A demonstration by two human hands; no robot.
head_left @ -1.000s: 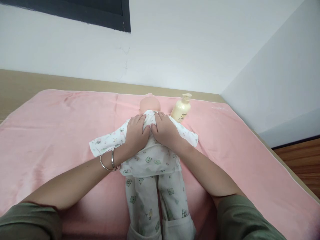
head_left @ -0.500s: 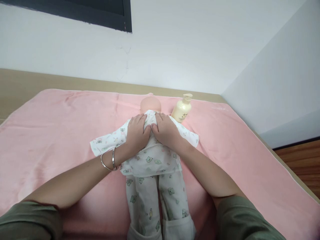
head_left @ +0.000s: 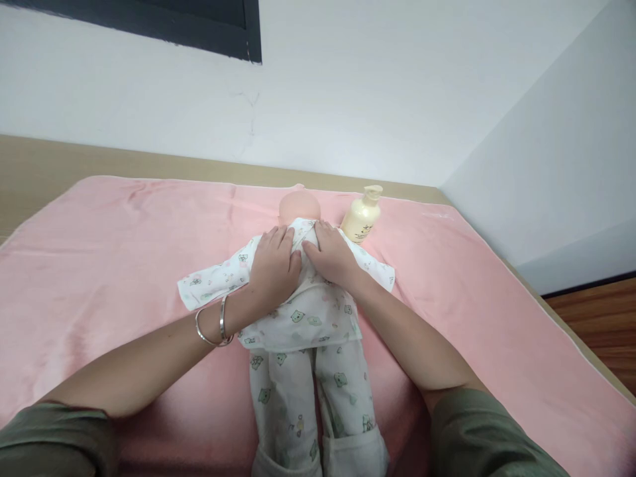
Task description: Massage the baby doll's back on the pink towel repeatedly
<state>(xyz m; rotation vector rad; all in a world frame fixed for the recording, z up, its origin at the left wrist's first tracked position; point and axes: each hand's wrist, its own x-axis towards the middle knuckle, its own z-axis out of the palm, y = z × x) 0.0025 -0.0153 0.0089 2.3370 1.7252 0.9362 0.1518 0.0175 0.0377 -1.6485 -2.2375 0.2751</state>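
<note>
A baby doll point(head_left: 303, 315) in a white, animal-print top and trousers lies stretched out, its bare head point(head_left: 299, 206) toward the wall and its legs toward me. Flat on the left side of its upper body rests my left hand point(head_left: 276, 264), fingers pointing to the head. My right hand point(head_left: 331, 253) lies the same way on the right side, its thumb reaching inward. Neither hand grips anything; both touch the cloth. The doll's sleeves spread out to both sides. Two silver bangles point(head_left: 222, 321) circle my left wrist.
A cream pump bottle point(head_left: 362, 215) stands close to the doll's right shoulder area. Under everything spreads a pink blanket point(head_left: 124, 265) on a wooden surface point(head_left: 44, 156). White walls point(head_left: 387, 86) rise behind and at the right, with a dark frame point(head_left: 199, 33) at upper left.
My left hand has slid slightly left and its thumb has drawn away from the right thumb, so a small gap now shows between them. The doll and bottle stay put.
</note>
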